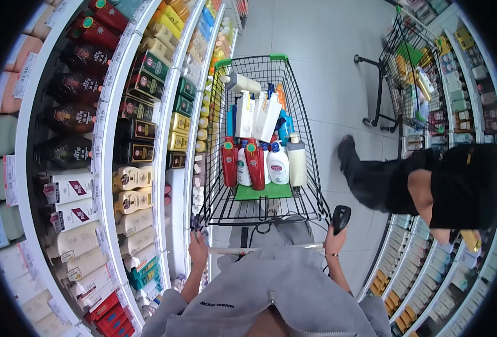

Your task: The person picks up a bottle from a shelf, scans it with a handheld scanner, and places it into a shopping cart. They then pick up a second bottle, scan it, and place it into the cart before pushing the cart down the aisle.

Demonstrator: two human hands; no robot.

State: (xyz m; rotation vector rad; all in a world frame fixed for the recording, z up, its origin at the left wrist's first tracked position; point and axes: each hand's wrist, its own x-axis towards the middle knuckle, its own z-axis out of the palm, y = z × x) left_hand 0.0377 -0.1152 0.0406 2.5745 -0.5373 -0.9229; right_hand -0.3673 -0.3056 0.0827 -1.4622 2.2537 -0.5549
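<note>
A black wire shopping cart (220, 200) with green corners stands in front of me, holding several bottles. Among them are a red bottle (254, 166), a white bottle (278, 165) and a cream pump bottle (296, 163), with white boxes (245, 117) behind them. My left hand (198, 248) is closed at the left end of the cart's handlebar. At the bar's right end, my right hand (335, 240) is wrapped round, next to a black handheld device (341, 219); whether it grips the device too is unclear.
Shelves of bottles and boxes (108, 168) line the left side, close to the cart. At the right, a person in black (462, 185) stands by more shelves (411, 264). Another cart (409, 73) is at the upper right. Grey floor tiles (333, 73) lie between.
</note>
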